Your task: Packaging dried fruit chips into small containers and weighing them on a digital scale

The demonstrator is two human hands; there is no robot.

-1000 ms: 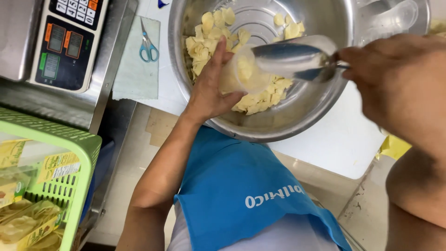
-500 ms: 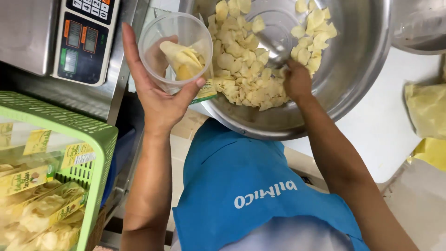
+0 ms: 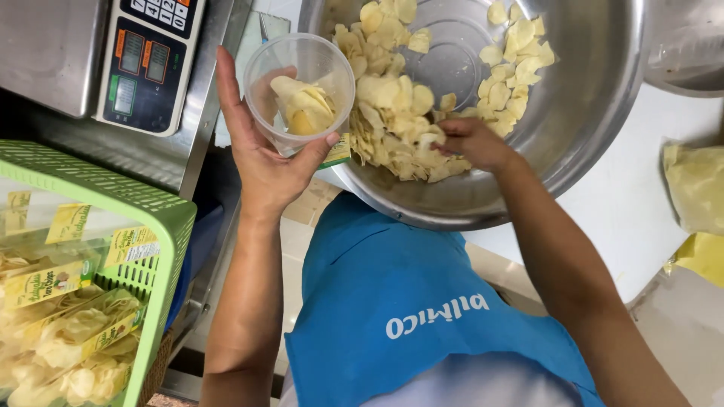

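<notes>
**Chips from bowl to cup**

White counter (image 3: 633,203) carries a big steel bowl (image 3: 596,113) of pale yellow chips (image 3: 392,113). Left hand (image 3: 264,151) grips a clear plastic cup (image 3: 298,83), partly filled, just beside the bowl's rim. Right hand (image 3: 471,143) pinches chips inside the bowl. Green basket (image 3: 151,226) of bagged chips sits below a scale (image 3: 147,64).

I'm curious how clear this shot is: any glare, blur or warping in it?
Head view: even, bright light; soft glare streaks on the steel bowl; the clear plastic cup in the left hand is sharp; the right hand among the chips looks slightly soft; faint shadow under the bowl's rim; the green basket bends at the frame edge, a wide-lens effect.
</notes>
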